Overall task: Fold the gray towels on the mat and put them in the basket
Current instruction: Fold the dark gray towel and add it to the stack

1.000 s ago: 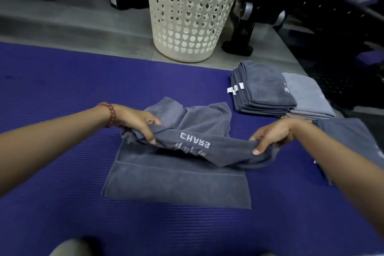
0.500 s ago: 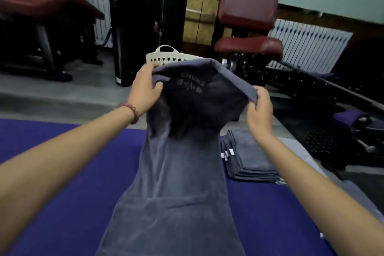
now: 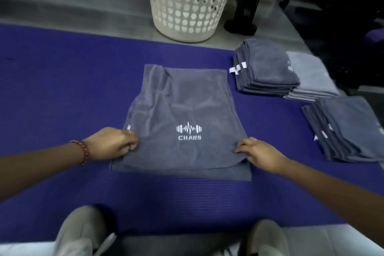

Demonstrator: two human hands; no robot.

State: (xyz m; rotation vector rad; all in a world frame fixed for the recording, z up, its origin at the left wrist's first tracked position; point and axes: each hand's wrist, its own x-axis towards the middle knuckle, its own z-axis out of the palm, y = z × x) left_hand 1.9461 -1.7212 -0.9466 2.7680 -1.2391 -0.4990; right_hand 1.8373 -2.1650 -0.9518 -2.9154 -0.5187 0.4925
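The left hand (image 3: 112,143) and right hand (image 3: 261,153) each pinch a near corner of the gray logo-printed towel (image 3: 182,106), fingers curled on the cloth. The towel lies doubled over on the purple foam mat (image 3: 62,89). Stacks of folded gray towels (image 3: 266,68) sit to its right, and the cream perforated plastic basket (image 3: 191,2) stands beyond.

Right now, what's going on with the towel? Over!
Left hand, right hand: each pinching a near corner of the gray towel. Towel folded over on mat, logo up, not in basket. Nothing between towel and basket.
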